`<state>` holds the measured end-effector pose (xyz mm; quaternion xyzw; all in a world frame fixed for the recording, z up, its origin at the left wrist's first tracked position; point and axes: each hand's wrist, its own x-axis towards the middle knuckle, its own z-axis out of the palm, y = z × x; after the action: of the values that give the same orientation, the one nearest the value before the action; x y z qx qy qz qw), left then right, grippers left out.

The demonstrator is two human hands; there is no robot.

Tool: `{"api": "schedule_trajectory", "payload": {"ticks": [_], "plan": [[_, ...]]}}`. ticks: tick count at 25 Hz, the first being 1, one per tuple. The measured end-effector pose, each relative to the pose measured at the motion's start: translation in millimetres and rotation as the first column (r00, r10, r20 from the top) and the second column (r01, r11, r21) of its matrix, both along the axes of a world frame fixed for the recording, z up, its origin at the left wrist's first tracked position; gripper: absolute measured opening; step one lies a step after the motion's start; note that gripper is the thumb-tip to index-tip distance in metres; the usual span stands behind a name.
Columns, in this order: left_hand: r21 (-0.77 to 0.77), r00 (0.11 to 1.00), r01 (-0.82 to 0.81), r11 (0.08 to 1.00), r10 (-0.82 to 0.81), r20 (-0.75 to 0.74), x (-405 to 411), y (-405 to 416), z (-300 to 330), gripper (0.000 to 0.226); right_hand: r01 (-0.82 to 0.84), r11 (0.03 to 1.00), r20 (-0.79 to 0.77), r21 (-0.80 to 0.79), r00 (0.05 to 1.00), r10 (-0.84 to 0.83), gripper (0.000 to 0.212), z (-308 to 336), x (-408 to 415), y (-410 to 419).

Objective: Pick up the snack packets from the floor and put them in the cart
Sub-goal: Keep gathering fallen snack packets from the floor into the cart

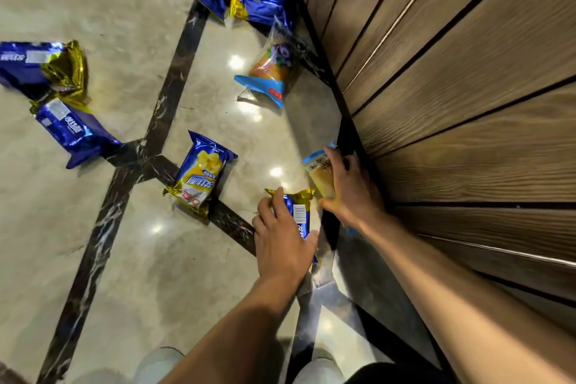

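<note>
Shiny floor [93,259] is dotted with snacks, and a blue packet [299,212] is gripped by the left hand [282,246] while a clear packet [319,174] is gripped by the right hand [352,193], ready for lifting.

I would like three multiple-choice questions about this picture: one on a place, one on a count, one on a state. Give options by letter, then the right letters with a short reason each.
1. Where is the wooden wall?
A. right of the packets
B. left of the packets
C. nowhere in view

2. How many snack packets lie untouched by either hand?
A. two
B. four
C. six

3. What is the left hand doing?
A. hanging idle
B. gripping a blue and gold packet
C. pressing the wall

Answers:
1 A, the panels fill the right side.
2 C, six lie apart from both hands on the marble floor.
3 B, its fingers curl round that packet, while the right hand holds a pale packet.
</note>
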<state>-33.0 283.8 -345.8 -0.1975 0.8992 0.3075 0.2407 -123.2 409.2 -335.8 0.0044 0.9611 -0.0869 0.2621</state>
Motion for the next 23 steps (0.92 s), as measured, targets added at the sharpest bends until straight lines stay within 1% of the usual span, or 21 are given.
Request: {"api": "schedule_trajectory", "payload": {"ticks": [2,4,6,9,10,12,13,14,16,19,21,23], "plan": [[-0.013,0.999,-0.021,1.000,0.021,-0.034,-3,2,-2,0.094,0.034,0.999,-0.014,-0.019,0.999,-0.034,0.102,-7,0,-4],[-0.003,0.997,-0.043,0.999,0.043,-0.063,-5,2,-2,0.089,0.068,0.997,-0.039,-0.031,0.997,-0.069,0.095,-12,-2,-7],[0.038,0.996,-0.054,0.998,0.057,-0.071,-5,-1,-4,0.088,0.100,0.994,-0.040,-0.034,0.994,-0.101,0.091,-12,-4,-9],[0.120,0.990,-0.114,0.986,0.123,-0.070,-6,-10,7,0.086,0.097,0.994,-0.064,-0.041,0.993,-0.099,0.092,1,0,-14],[0.146,0.985,-0.138,0.980,0.151,-0.078,-7,-15,15,0.086,0.091,0.994,-0.086,-0.068,0.992,-0.096,0.093,10,3,-17],[0.173,0.976,-0.183,0.968,0.200,-0.087,-9,-25,38,0.089,0.154,0.967,-0.063,-0.204,0.983,-0.170,0.099,33,8,-24],[0.179,0.968,-0.215,0.960,0.233,-0.088,-12,-33,56,0.091,0.217,0.934,-0.015,-0.284,0.973,-0.230,0.102,53,10,-31],[0.176,0.962,-0.239,0.955,0.257,-0.088,-12,-41,78,0.093,0.260,0.907,0.028,-0.331,0.963,-0.266,0.104,77,13,-37],[0.160,0.953,-0.279,0.947,0.294,-0.077,-7,-58,136,0.096,0.256,0.910,0.027,-0.326,0.965,-0.262,0.106,135,25,-54],[0.157,0.937,-0.330,0.931,0.343,-0.061,7,-89,248,0.093,0.248,0.904,0.019,-0.348,0.966,-0.258,0.101,244,47,-85],[0.157,0.935,-0.326,0.932,0.342,-0.087,16,-109,322,0.091,0.241,0.895,0.028,-0.375,0.968,-0.249,0.098,317,58,-104],[0.173,0.931,-0.319,0.932,0.342,-0.129,18,-133,414,0.090,0.257,0.867,0.030,-0.426,0.962,-0.270,0.099,408,60,-128]]}}
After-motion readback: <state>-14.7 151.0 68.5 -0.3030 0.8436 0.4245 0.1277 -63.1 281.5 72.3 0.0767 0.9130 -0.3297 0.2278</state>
